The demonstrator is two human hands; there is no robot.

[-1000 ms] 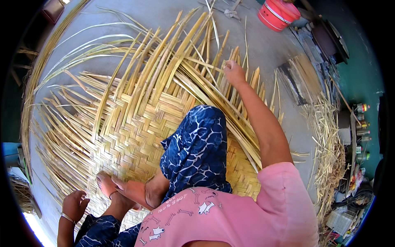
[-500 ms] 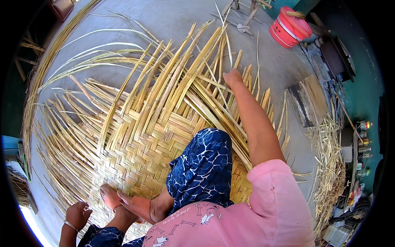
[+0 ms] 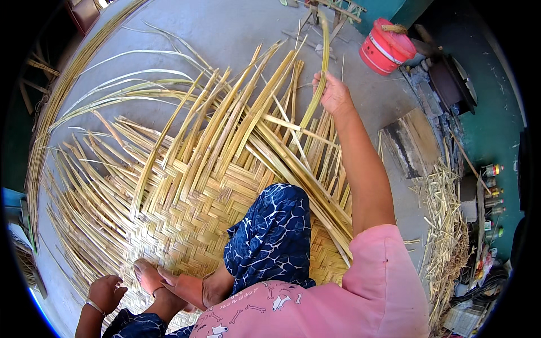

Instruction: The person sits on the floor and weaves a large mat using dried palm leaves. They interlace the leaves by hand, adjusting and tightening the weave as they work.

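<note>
Grey concrete floor (image 3: 225, 34), partly woven flat mat of pale yellow bamboo strips (image 3: 186, 225) spread on it | right hand (image 3: 333, 94) fingers closed around one long yellow-green bamboo strip (image 3: 318, 73) lifted at the mat's far edge | left hand (image 3: 106, 293) loosely curled on the mat's near edge, holding nothing | round red plastic bucket (image 3: 386, 47) beyond, apart

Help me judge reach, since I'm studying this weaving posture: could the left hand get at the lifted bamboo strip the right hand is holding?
Probably not as things stand. The left hand rests low beside the foot, while the right hand grips the lifted strip at full stretch across the mat; the raised knee sits between.
</note>
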